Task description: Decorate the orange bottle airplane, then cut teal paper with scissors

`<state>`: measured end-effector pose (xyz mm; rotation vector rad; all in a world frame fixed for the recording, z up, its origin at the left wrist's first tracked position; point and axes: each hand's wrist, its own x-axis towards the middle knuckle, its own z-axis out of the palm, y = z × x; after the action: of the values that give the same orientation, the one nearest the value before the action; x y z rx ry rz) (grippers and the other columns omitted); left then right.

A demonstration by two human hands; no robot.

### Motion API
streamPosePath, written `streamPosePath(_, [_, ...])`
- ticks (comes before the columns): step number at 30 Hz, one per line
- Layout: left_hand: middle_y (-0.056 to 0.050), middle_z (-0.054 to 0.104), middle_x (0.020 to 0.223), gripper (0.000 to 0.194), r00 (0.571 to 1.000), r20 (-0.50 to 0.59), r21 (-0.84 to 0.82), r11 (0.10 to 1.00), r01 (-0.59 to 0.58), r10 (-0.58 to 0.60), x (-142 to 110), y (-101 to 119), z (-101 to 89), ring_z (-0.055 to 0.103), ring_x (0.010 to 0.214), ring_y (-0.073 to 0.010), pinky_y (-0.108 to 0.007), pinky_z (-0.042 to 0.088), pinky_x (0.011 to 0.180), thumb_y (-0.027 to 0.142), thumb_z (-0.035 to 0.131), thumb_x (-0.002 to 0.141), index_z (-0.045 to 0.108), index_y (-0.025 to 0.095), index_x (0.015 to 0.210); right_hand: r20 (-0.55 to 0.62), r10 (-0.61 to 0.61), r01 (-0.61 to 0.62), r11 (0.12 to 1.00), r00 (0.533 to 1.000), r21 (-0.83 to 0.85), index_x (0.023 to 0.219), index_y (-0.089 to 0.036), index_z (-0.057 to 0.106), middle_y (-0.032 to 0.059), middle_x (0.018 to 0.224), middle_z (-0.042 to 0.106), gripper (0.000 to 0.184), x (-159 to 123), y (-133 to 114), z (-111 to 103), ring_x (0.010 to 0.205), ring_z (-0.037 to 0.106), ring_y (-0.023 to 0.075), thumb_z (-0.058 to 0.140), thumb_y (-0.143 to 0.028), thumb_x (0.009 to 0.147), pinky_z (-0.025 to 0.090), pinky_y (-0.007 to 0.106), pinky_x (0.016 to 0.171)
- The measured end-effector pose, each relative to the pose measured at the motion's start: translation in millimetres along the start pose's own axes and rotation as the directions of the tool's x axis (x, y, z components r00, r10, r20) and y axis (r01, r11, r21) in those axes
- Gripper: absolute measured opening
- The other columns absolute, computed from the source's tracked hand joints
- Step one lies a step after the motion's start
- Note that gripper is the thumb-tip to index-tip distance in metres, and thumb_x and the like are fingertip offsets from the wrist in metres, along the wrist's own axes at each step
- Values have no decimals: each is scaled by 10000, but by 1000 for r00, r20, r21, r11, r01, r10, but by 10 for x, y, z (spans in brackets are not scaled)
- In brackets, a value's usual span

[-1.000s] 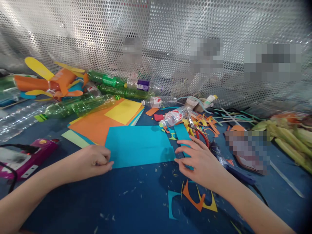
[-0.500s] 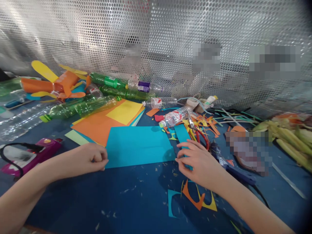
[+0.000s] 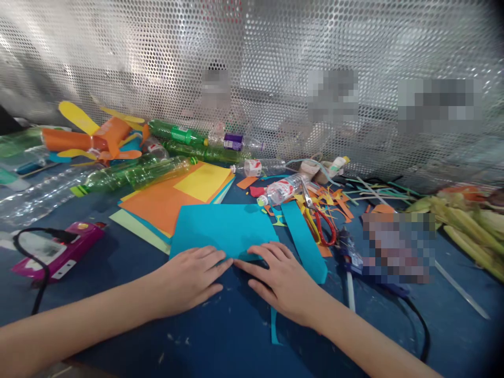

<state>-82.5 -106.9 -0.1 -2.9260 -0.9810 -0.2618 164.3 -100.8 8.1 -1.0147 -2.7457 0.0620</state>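
A bright blue sheet of paper [image 3: 226,226] lies flat on the dark blue table, in front of me. My left hand [image 3: 189,278] rests on its near edge, fingers stretched out and palm down. Close beside it, with the index tips almost meeting, my right hand [image 3: 281,281] lies on the same edge, its fingers spread. The hands cover much of that edge. A loose blue paper strip [image 3: 302,236] lies just right of the sheet. Beyond the strip are scissors [image 3: 325,224] with red and yellow handles.
Coloured paper sheets [image 3: 157,202] are stacked behind left. Several plastic bottles [image 3: 137,176] lie at the back, near an orange paper-bladed model [image 3: 112,136]. A magenta corded device [image 3: 66,252] is at left. On the right are a glue gun [image 3: 354,262], paper scraps [image 3: 334,197] and corn husks [image 3: 464,220].
Both hands have come together at the sheet's near edge, the left moving right and the right moving left. The left hand's curled fingers have straightened. The blue strip now shows fully.
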Motion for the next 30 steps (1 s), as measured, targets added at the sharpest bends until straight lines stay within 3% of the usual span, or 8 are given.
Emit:
streamPosePath(4, [-120,616,1097,351,1000,-16,26,999,-20,20,10,-37,-25,575,1012,-273,-392,489,821,346,406,930,557,160,1187,-14,24,-24,1000,1000,12,1216,-334,579,51,1181,590,322,-1,38,-48,1081,522,226,409,-348,943,353,475,975])
streamPosePath(8, [-107,641,952,301,998,-2,-33,998,-59,59,-47,-146,-164,593,918,-242,-355,496,763,309,398,937,614,157,1081,-52,52,-52,999,997,-13,918,-273,726,43,992,656,312,-53,183,-149,955,570,203,415,-276,943,406,423,895])
streamPosePath(12, [-96,630,890,259,996,-22,-182,980,-86,83,-193,-306,-281,584,860,-196,-311,482,737,207,399,932,654,161,947,-64,88,-91,994,994,-53,664,-210,709,33,817,670,379,-130,352,-233,848,584,182,436,-230,927,433,383,829])
streamPosePath(21, [-52,631,886,241,996,70,-361,929,78,-56,-542,-626,-407,563,972,-187,-324,460,857,188,480,887,664,200,732,-58,83,-88,992,995,-88,562,-190,662,30,630,655,410,-137,437,-257,761,599,183,432,-175,902,461,374,785])
streamPosePath(23, [-50,636,889,267,989,119,-362,924,124,-86,-531,-641,-414,578,938,-181,-310,468,835,221,471,894,666,202,712,-80,95,-101,992,992,-76,624,-189,682,40,663,667,380,-129,445,-213,783,609,190,434,-210,912,477,372,784])
streamPosePath(26, [-57,635,931,302,969,166,-331,915,232,-185,-437,-645,-409,596,875,-184,-293,482,772,332,466,895,669,204,713,-161,121,-127,991,980,-31,1010,-190,679,78,993,686,246,-99,454,-96,1002,588,223,496,-310,898,475,388,887])
streamPosePath(28, [-70,597,1100,277,949,164,-288,907,307,-269,-348,-644,-393,575,978,-228,-315,480,795,440,510,854,677,239,944,-168,120,-122,992,979,-2,1280,-196,513,94,1242,585,426,-68,446,-5,1152,515,240,526,-348,882,432,413,977])
streamPosePath(30, [-81,501,1270,519,932,186,-232,907,350,-312,-255,-640,-375,499,1126,-288,-373,453,864,519,569,787,517,303,1256,-139,118,-117,993,983,16,1371,-213,393,92,1299,540,511,-39,426,65,1186,489,249,516,-332,889,406,444,1007])
